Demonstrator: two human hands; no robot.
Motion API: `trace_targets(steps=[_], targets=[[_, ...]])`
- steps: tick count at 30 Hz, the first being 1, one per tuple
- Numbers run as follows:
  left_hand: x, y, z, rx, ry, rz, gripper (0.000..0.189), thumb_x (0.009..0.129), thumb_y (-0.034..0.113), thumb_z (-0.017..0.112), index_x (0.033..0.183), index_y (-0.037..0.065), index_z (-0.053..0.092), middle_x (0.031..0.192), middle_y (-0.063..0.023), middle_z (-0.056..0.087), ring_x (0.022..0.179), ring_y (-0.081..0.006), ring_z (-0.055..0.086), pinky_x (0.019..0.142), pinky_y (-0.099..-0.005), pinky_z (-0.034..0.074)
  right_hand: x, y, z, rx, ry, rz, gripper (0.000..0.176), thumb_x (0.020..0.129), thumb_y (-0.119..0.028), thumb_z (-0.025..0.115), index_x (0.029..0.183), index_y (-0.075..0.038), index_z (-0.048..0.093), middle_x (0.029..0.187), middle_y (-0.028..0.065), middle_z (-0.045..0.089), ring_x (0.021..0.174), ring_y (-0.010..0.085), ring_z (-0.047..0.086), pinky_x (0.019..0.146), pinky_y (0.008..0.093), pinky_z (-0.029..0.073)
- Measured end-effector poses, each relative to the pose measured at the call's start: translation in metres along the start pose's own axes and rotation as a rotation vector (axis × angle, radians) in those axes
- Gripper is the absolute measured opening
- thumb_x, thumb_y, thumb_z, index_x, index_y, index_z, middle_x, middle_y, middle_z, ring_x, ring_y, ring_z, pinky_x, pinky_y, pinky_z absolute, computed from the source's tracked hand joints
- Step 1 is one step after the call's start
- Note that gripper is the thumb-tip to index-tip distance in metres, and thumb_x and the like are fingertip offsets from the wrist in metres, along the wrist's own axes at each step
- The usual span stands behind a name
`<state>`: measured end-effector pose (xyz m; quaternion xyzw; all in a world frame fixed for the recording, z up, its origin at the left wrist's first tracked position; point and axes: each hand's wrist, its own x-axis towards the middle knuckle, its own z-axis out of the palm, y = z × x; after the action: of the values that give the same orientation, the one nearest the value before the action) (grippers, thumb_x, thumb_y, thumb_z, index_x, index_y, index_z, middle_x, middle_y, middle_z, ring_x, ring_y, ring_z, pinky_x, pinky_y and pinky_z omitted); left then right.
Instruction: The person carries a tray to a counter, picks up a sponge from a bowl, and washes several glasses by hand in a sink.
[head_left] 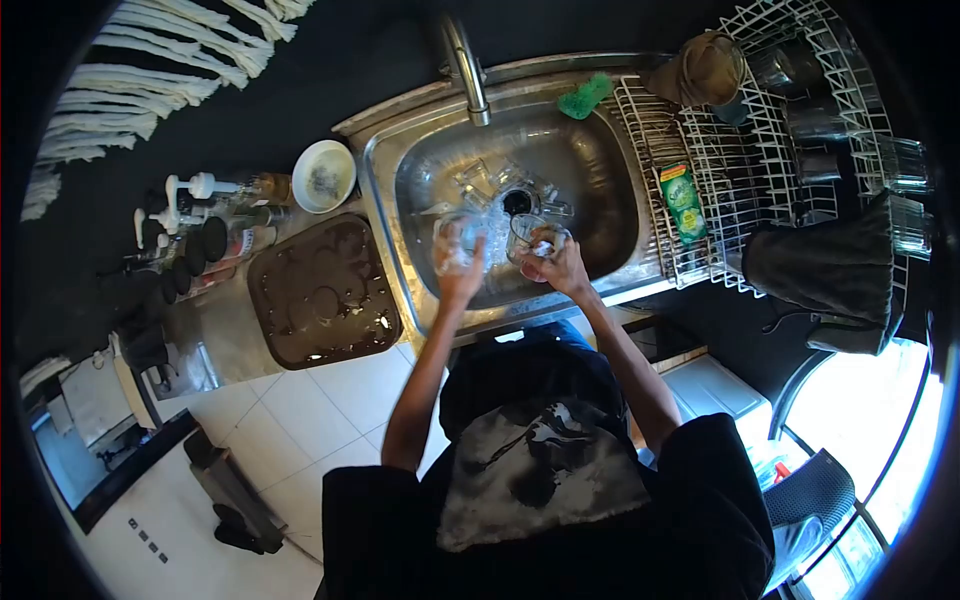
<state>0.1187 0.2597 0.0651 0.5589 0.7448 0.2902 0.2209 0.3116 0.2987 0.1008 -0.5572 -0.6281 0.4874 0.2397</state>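
Note:
Over the metal sink, my right hand is wrapped round a clear glass, tilted, with some foam on the fingers. To its left, my left hand is closed round something clear and whitish, blurred by motion; it looks like another glass. Several clear glasses lie in the basin around the dark drain, just beyond my hands. Water or foam shows between the two hands. The faucet hangs over the far side of the basin.
A green sponge lies on the sink's back rim. To the right stands a white wire rack with glasses, cloths and a green packet. On the left are a brown tray, a white bowl and several bottles.

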Motion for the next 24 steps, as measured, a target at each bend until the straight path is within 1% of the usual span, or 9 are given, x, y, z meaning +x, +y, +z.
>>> trace_targets(steps=[2,4,7,9,11,13,15,19,24], targets=[[-0.008,0.030,-0.004,-0.199,-0.027,-0.123,0.050,0.089,0.047,0.050,0.122,0.010,0.050,0.114,-0.0144,0.058,0.103,-0.0267,0.057,0.090,-0.0393,0.045,-0.003,-0.023,0.003,0.080,0.038,-0.157,0.044,0.070,-0.037,0.077,0.091,0.000,0.064,0.093,0.0165,0.065,0.083,0.0296,0.064,0.075,0.0380,0.050],[-0.009,0.051,-0.010,-1.550,-0.441,-0.547,0.051,0.093,0.051,0.041,0.115,0.006,0.052,0.101,-0.0126,0.063,0.090,-0.0243,0.062,0.078,-0.0357,0.051,-0.005,-0.050,0.004,0.091,0.016,-0.200,0.044,0.070,-0.036,0.077,0.091,0.000,0.065,0.093,0.0159,0.065,0.085,0.0303,0.064,0.075,0.0378,0.050],[-0.001,0.062,-0.017,-1.588,-0.192,-0.575,0.054,0.094,0.054,0.035,0.109,0.005,0.053,0.095,-0.0098,0.064,0.083,-0.0213,0.064,0.067,-0.0317,0.054,-0.004,-0.073,0.001,0.036,0.055,-0.445,0.049,0.070,-0.032,0.078,0.101,0.001,0.058,0.084,0.0158,0.064,0.074,0.0260,0.065,0.068,0.0356,0.051],[-0.002,0.064,-0.028,-1.581,-0.180,-0.569,0.053,0.093,0.054,0.037,0.106,0.006,0.053,0.092,-0.0099,0.065,0.082,-0.0182,0.063,0.059,-0.0304,0.051,-0.017,-0.112,-0.022,0.393,-0.062,0.002,0.053,0.073,-0.025,0.078,0.107,0.002,0.048,0.074,0.0127,0.060,0.061,0.0170,0.062,0.057,0.0311,0.051],[0.000,0.059,-0.032,-1.582,-0.107,-0.613,0.051,0.093,0.054,0.040,0.107,0.006,0.054,0.088,-0.0079,0.064,0.074,-0.0149,0.062,0.053,-0.0257,0.047,-0.014,-0.133,-0.037,0.674,0.095,0.006,0.042,0.080,-0.015,0.071,0.103,0.002,0.040,0.073,0.0084,0.056,0.061,0.0121,0.059,0.052,0.0258,0.047],[-0.004,0.076,-0.043,-1.550,-0.127,-0.575,0.050,0.093,0.052,0.041,0.107,0.007,0.054,0.086,-0.0068,0.064,0.072,-0.0138,0.061,0.052,-0.0249,0.045,-0.001,-0.129,-0.040,0.503,0.323,-0.164,0.041,0.082,-0.015,0.068,0.103,0.001,0.037,0.073,0.0059,0.053,0.064,0.0116,0.055,0.056,0.0251,0.045],[-0.002,0.097,-0.052,-1.484,-0.177,-0.499,0.047,0.094,0.050,0.042,0.108,0.007,0.055,0.083,-0.0045,0.064,0.068,-0.0117,0.059,0.051,-0.0231,0.043,-0.010,-0.153,-0.037,0.444,0.262,-0.238,0.040,0.083,-0.018,0.066,0.103,0.000,0.037,0.078,0.0061,0.049,0.072,0.0132,0.050,0.064,0.0278,0.043],[0.010,0.137,-0.076,-1.674,-0.073,-0.355,0.039,0.095,0.042,0.042,0.116,0.011,0.053,0.105,-0.0007,0.060,0.098,-0.0149,0.057,0.086,-0.0326,0.044,-0.023,-0.149,-0.031,-0.035,0.051,-0.675,0.042,0.086,-0.016,0.061,0.115,-0.002,0.036,0.105,0.0185,0.045,0.091,0.0277,0.052,0.077,0.0353,0.046],[0.025,0.137,-0.099,-1.537,-0.008,-0.382,0.029,0.094,0.032,0.046,0.109,0.009,0.054,0.101,-0.0031,0.061,0.096,-0.0163,0.057,0.084,-0.0316,0.045,-0.031,-0.177,-0.045,0.089,-0.037,-0.585,0.034,0.088,-0.016,0.057,0.115,0.000,0.044,0.108,0.0256,0.053,0.095,0.0422,0.056,0.084,0.0434,0.045]])
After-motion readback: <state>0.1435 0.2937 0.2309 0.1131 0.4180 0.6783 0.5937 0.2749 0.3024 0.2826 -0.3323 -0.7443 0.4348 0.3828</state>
